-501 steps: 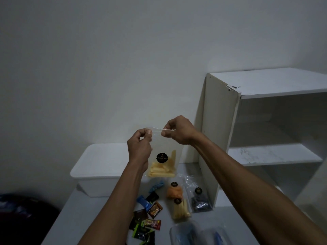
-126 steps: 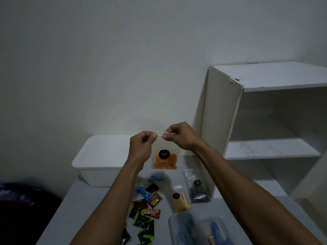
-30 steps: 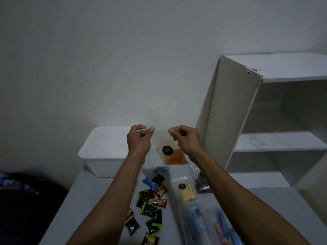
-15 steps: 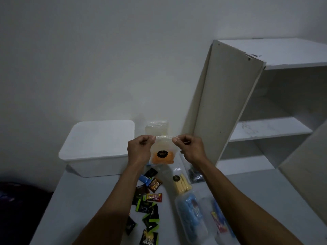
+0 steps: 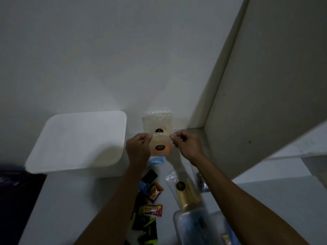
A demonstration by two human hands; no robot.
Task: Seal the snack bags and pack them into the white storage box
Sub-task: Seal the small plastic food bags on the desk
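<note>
orange snack bag (image 5: 161, 147) held up by its top edge | pinched by left hand (image 5: 138, 147); pinched by right hand (image 5: 185, 145) | white storage box (image 5: 77, 140) lidded, left of bag

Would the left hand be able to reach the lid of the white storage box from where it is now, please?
Probably yes, once free: the white storage box sits just beside the left hand with nothing between them. But that hand and the right hand are pinching the top of the orange snack bag.
</note>
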